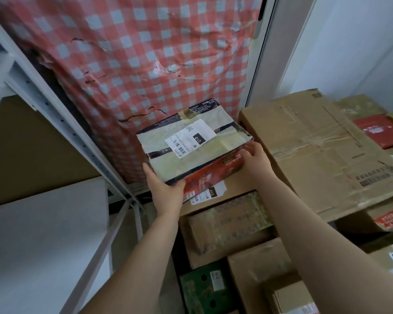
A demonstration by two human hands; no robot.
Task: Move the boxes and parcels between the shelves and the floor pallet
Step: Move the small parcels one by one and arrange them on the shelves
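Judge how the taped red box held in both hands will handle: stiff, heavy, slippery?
Probably stiff: the box keeps square edges between left hand and right hand. Likely fairly light, gripped only at its edges. Glossy tape may make it slippery.

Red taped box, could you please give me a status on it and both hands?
Left hand grips near corner, right hand holds right side. Red taped box above a labelled carton. Large cardboard box close on its right.
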